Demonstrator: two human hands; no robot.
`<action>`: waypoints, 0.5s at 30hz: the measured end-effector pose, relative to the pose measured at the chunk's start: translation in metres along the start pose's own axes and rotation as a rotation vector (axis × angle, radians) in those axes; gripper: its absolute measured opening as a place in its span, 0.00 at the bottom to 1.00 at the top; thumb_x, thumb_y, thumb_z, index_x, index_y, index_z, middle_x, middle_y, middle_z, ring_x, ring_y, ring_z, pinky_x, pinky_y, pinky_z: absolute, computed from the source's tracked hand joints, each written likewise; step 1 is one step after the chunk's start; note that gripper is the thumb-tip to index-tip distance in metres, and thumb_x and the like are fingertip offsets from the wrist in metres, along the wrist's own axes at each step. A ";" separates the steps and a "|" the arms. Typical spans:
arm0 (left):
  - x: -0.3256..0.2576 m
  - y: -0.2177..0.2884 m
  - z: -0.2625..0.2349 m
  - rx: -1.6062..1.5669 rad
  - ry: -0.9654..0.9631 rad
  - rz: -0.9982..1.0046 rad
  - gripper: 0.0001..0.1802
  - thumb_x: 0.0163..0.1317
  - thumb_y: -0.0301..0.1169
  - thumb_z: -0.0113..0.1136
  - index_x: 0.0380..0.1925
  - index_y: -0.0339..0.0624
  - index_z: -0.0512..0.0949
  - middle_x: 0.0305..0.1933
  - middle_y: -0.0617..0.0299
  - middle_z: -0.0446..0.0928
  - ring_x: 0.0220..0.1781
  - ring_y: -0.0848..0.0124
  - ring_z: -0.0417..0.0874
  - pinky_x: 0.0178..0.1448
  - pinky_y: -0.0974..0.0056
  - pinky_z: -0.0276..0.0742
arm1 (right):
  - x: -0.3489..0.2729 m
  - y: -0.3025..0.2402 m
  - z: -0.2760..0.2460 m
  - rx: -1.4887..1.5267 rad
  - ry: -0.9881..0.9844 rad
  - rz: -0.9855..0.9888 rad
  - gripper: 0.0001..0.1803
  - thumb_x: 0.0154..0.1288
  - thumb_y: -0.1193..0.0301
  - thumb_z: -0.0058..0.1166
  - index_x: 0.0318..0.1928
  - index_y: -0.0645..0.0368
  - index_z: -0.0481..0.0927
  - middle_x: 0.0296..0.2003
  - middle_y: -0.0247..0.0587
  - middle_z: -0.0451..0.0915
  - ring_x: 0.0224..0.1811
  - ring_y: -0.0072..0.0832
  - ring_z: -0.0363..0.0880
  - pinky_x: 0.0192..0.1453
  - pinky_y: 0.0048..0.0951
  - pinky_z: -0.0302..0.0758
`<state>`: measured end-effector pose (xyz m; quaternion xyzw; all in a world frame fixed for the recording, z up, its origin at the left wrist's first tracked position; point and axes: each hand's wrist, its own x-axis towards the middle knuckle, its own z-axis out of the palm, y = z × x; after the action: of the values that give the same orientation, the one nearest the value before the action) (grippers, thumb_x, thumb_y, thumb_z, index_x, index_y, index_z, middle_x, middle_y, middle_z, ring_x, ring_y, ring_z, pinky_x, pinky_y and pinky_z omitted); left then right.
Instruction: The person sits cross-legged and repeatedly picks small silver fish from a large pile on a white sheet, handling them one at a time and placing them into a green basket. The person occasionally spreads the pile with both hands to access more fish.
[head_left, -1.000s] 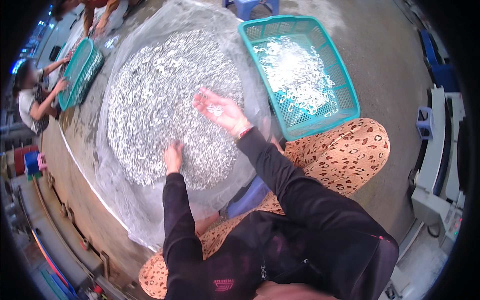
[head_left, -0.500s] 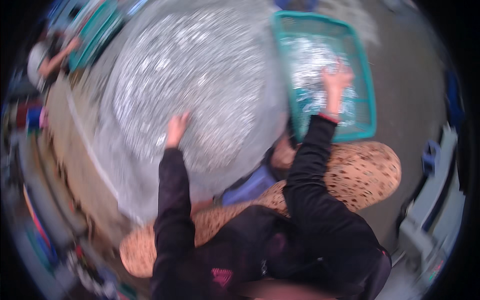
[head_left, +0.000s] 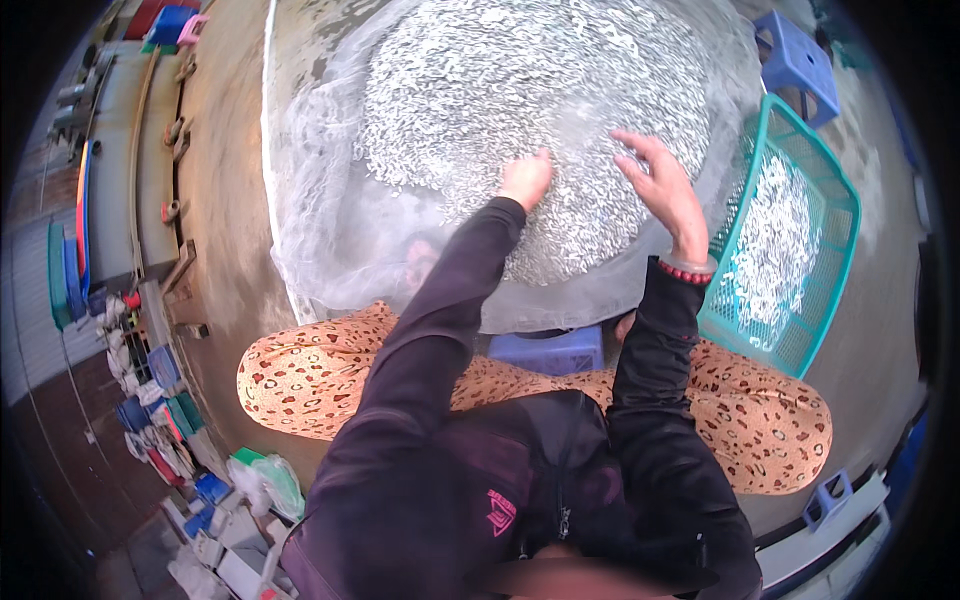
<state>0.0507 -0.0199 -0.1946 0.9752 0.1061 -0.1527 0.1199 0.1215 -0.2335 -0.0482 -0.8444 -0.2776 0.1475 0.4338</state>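
Observation:
A wide heap of small silvery fish lies spread on a pale mesh sheet in front of me. My left hand is at the near middle of the heap, its fingers curled and closed; what they may hold is too small to make out. My right hand hovers over the right side of the heap, fingers apart, holding nothing. Right of it stands a green plastic basket, tilted in the view, with more of the small fish inside.
A blue plastic stool stands beyond the basket. Another blue plastic piece shows between my legs at the sheet's near edge. Crates and bags lie at lower left; a pale bench-like thing is at lower right.
My right hand has left the basket and come over the heap, its fingers spread. My left hand remains at the heap. The whole view has turned, and the basket appears farther right.

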 end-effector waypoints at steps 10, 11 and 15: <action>-0.016 -0.064 -0.044 -0.735 0.094 -0.084 0.18 0.58 0.45 0.55 0.33 0.41 0.81 0.33 0.49 0.80 0.39 0.52 0.81 0.43 0.51 0.74 | 0.025 -0.017 0.026 0.055 -0.109 0.117 0.18 0.66 0.65 0.49 0.54 0.59 0.75 0.46 0.46 0.80 0.46 0.30 0.78 0.50 0.28 0.72; -0.023 -0.072 -0.046 -0.484 0.083 -0.106 0.17 0.58 0.45 0.56 0.34 0.42 0.81 0.34 0.50 0.80 0.39 0.52 0.81 0.43 0.53 0.74 | 0.026 -0.016 0.035 0.047 -0.108 0.131 0.18 0.66 0.65 0.49 0.53 0.59 0.76 0.46 0.46 0.80 0.46 0.29 0.78 0.50 0.28 0.72; -0.039 -0.087 -0.055 -0.460 0.335 -0.117 0.14 0.56 0.42 0.60 0.34 0.45 0.83 0.33 0.50 0.81 0.37 0.56 0.82 0.42 0.57 0.75 | 0.030 -0.019 0.067 -0.004 -0.100 0.194 0.18 0.65 0.65 0.51 0.51 0.60 0.77 0.39 0.44 0.82 0.39 0.26 0.80 0.45 0.27 0.74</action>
<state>0.0083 0.0711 -0.1487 0.9263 0.2122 0.0320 0.3097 0.1064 -0.1634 -0.0715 -0.8598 -0.2163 0.2303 0.4012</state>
